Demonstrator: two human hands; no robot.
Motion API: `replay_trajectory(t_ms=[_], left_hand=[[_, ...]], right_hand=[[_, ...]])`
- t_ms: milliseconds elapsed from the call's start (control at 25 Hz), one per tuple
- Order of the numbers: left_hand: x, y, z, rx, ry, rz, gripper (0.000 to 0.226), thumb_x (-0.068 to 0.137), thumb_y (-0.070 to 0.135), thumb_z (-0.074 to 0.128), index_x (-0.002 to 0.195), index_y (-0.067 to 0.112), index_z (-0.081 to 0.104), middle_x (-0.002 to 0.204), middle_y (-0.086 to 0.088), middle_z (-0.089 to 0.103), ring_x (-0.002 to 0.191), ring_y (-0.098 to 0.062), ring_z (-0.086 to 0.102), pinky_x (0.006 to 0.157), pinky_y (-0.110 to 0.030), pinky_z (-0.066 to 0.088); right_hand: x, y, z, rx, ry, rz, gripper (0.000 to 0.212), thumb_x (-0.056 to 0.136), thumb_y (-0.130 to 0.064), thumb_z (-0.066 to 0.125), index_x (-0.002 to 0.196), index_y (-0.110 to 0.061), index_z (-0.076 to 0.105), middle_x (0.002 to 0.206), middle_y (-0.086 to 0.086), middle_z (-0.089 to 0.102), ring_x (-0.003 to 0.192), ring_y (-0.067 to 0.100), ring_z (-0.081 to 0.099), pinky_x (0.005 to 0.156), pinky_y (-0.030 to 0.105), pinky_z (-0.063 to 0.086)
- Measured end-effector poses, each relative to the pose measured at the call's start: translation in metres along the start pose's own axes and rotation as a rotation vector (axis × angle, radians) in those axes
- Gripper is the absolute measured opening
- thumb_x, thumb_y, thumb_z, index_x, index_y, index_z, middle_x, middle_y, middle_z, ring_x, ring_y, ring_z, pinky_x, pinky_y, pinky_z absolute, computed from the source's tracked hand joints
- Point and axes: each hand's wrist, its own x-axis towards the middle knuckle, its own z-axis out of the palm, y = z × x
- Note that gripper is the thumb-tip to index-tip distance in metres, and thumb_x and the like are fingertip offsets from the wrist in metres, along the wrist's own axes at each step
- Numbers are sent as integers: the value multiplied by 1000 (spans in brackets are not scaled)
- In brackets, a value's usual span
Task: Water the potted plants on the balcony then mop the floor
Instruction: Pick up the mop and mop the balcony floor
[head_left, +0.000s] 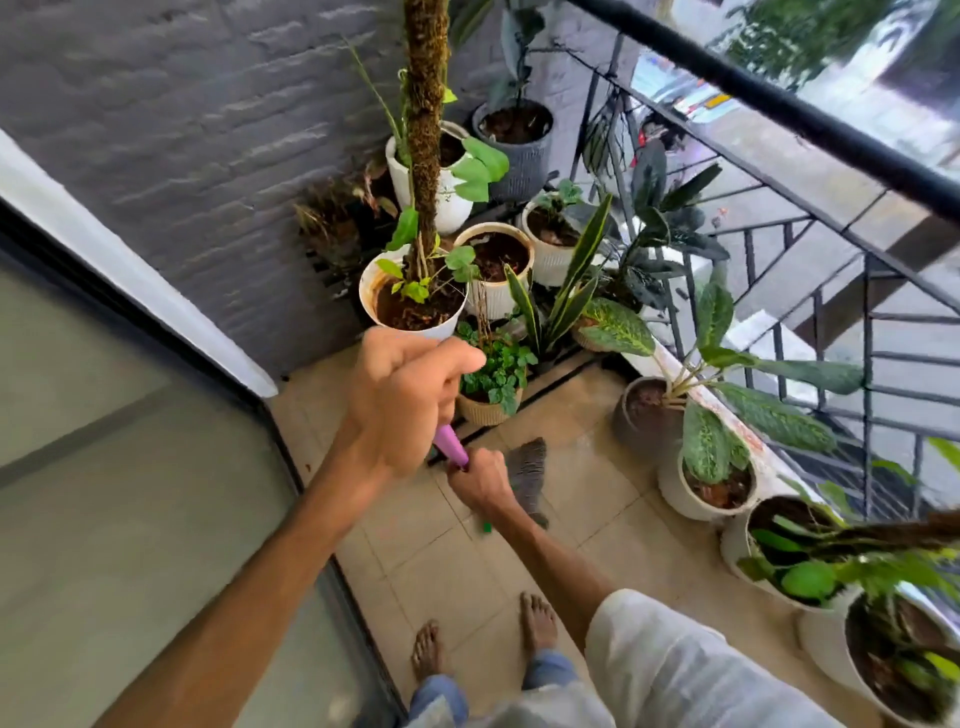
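You've got both hands wrapped on the mop, left hand (410, 400) fisted high around the purple handle (450, 446), right hand (480, 480) clenched lower down, just under it. The grey mop head (530, 480) sits on the tile floor (582, 499) right beside your right hand, just short of the small pot (488, 408). It looks like a light, stiff pole with a soft, floppy head that will likely drag once wet. Keep your hands spread apart on the handle for leverage. The tiles look damp, so mind your bare feet (537, 623) and those crowded pots.
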Motion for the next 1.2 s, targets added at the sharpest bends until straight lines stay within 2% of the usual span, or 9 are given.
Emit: replay_trajectory(t_ms=[160,360,520,680,800,880,960,1120,1200], left_hand=[[-20,12,2,15,-111,37,56,83,12,62,43,18,24,46,4,19,43,-14,13,46,-20,17],[-12,7,32,-10,-276,28,54,82,12,64,44,20,27,46,4,20,40,-13,14,45,-19,16],[-6,0,78,-70,-458,-3,52,81,11,61,41,26,31,45,5,19,41,-11,13,48,-24,11],[6,-7,137,-119,-640,-18,50,80,9,60,41,25,33,46,5,19,45,-11,10,49,-35,5],[6,-21,191,-166,-800,-46,47,76,10,66,41,19,36,46,4,19,45,-14,9,47,-33,6],[-3,-28,221,-186,-935,-66,44,72,17,68,38,24,41,43,5,22,41,-12,13,43,-30,14],[-14,-33,253,-189,-1089,-90,42,71,19,67,37,18,43,41,2,24,38,-12,17,36,-39,30],[-26,-36,312,-197,-1316,-147,43,71,21,66,42,2,41,40,-1,24,36,-21,16,31,-45,31],[-21,-35,337,-202,-1349,-149,46,71,21,66,45,-6,40,39,-1,27,34,-26,25,33,-47,34]], right_hand=[[-39,-41,44,195,-43,9,46,70,-47,50,83,-5,64,89,18,72,79,31,67,71,40,57],[-50,-29,42,387,19,115,38,71,-38,62,86,-3,69,91,19,76,82,31,74,69,46,62],[-33,29,-1,366,175,202,43,73,-41,65,85,0,71,88,22,74,76,29,67,71,46,59],[-36,87,-70,380,315,302,31,84,-31,70,83,0,69,89,24,73,80,35,68,69,44,52],[-50,144,-114,433,470,338,48,78,-45,61,84,2,71,79,22,69,72,28,60,63,37,39],[-65,186,-127,445,582,368,52,72,-52,51,74,-4,67,72,19,66,69,26,59,63,38,39],[-82,229,-131,413,673,433,42,75,-48,52,69,-9,63,71,18,65,70,31,62,62,39,39],[-123,286,-156,398,792,577,37,75,-52,49,55,-20,43,62,18,61,60,35,58,60,45,46],[-145,293,-182,401,772,698,35,80,-46,53,59,-17,52,67,18,66,64,35,63,61,38,49]])
